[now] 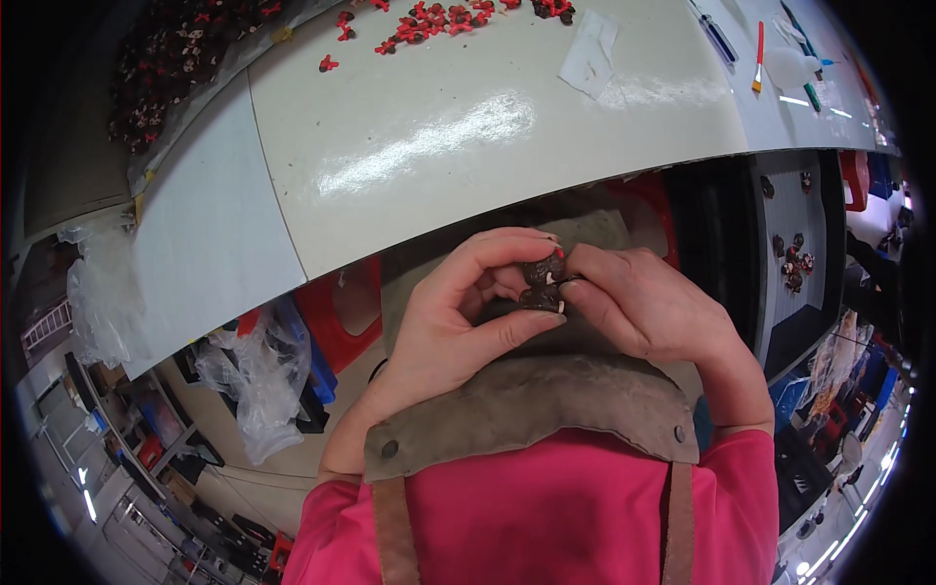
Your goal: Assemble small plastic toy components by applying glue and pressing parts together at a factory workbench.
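Note:
A small dark brown figurine (542,278) with red and white details is held over my lap, just below the table's front edge. My left hand (456,307) is closed around it from the left, fingers above and thumb below. From the other side my right hand (651,302) comes in with thumb and forefinger pinched together at the figurine's edge. Something thin and dark shows at that pinch, too small to name. The fingers hide part of the figurine.
On the white table (409,205), small red-and-brown pieces (439,21) lie at the far edge, near a paper scrap (590,54). A heap of dark figurines (180,58) fills the far left. A brush (760,58) lies far right; a grey tray (795,263) holds several figurines.

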{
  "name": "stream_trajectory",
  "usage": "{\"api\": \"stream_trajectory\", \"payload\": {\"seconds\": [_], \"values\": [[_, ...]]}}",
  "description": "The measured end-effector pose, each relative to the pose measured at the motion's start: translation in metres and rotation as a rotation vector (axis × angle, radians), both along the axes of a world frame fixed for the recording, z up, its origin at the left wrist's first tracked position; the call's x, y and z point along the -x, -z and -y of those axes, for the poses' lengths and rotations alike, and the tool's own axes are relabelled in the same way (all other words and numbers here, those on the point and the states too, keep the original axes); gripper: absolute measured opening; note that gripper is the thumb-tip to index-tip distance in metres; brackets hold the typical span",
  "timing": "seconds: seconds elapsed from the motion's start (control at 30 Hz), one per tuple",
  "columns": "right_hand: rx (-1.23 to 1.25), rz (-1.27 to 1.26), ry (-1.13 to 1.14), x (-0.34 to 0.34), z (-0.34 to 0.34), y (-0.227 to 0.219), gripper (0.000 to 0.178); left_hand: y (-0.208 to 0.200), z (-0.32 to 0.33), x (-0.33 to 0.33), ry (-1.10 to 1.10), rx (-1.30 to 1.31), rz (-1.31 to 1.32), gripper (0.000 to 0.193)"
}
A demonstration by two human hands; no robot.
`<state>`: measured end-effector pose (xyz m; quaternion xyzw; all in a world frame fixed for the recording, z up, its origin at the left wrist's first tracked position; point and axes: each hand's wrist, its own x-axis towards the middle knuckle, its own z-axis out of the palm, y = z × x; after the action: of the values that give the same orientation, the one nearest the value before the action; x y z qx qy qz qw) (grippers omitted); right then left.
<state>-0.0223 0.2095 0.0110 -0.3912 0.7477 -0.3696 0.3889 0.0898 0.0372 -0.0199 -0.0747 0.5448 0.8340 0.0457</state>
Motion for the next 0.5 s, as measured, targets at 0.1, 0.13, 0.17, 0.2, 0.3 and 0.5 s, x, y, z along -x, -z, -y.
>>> {"api": "stream_trajectory", "payload": {"seconds": [0.1, 0.13, 0.17, 0.2, 0.3, 0.5], "values": [[-0.013, 0.018, -0.015, 0.001, 0.000, 0.000, 0.015, 0.001, 0.001, -0.001, 0.004, 0.038, -0.002, 0.050], [-0.020, 0.029, -0.025, 0.002, 0.000, 0.000, 0.015, 0.002, 0.001, -0.001, 0.008, 0.070, -0.013, 0.050], [-0.020, 0.030, -0.024, 0.002, 0.000, 0.000, 0.015, 0.001, 0.001, 0.000, 0.009, 0.070, -0.012, 0.050], [-0.012, 0.050, -0.027, 0.003, -0.001, 0.000, 0.015, -0.001, -0.001, 0.000, 0.005, 0.027, 0.019, 0.050], [-0.004, 0.104, -0.045, 0.008, -0.003, -0.002, 0.017, -0.002, -0.003, 0.002, 0.006, -0.005, 0.034, 0.050], [0.081, 0.324, -0.070, 0.013, -0.008, 0.007, 0.029, 0.001, -0.004, 0.002, 0.039, 0.009, -0.028, 0.047]]}}
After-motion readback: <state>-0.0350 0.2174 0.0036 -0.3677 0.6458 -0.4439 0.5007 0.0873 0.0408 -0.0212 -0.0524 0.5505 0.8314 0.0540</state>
